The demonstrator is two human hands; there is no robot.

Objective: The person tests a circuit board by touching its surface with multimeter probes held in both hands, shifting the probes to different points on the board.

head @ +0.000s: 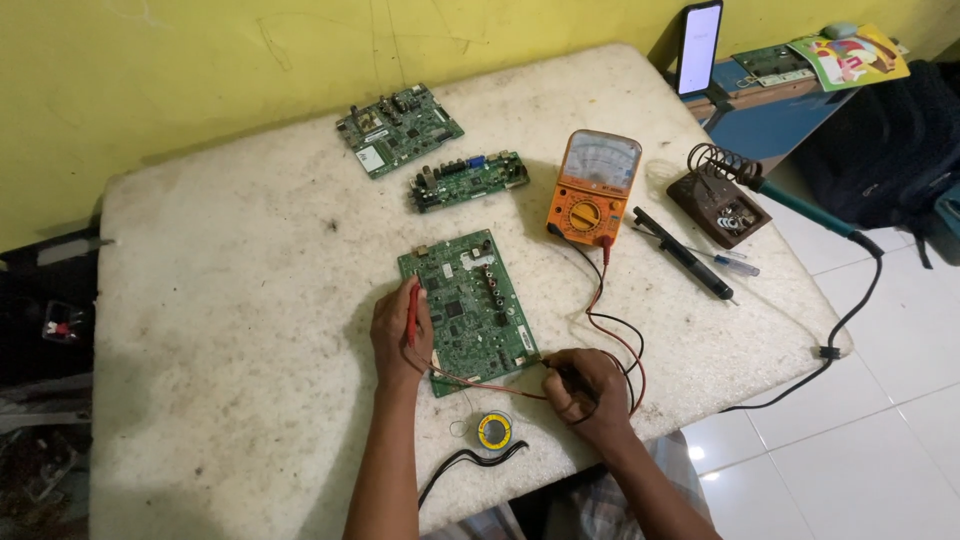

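A green circuit board (pixel 470 305) lies flat in the middle of the white table (pixel 230 300). My left hand (pixel 398 338) holds a red test probe (pixel 412 310) with its tip on the board's left edge. My right hand (pixel 585 392) grips a black test probe (pixel 562 372) at the board's near right corner. Red and black leads run from both probes up to an orange analog multimeter (pixel 592 188) standing behind the board.
Two more green boards (pixel 400 128) (pixel 468 180) lie at the back. A soldering iron stand (pixel 720 198), a black desoldering pump (pixel 682 252) and a small screwdriver (pixel 735 264) sit right. A solder spool (pixel 494 431) and black cable (pixel 470 464) lie near the front edge. A phone (pixel 698 45) stands beyond.
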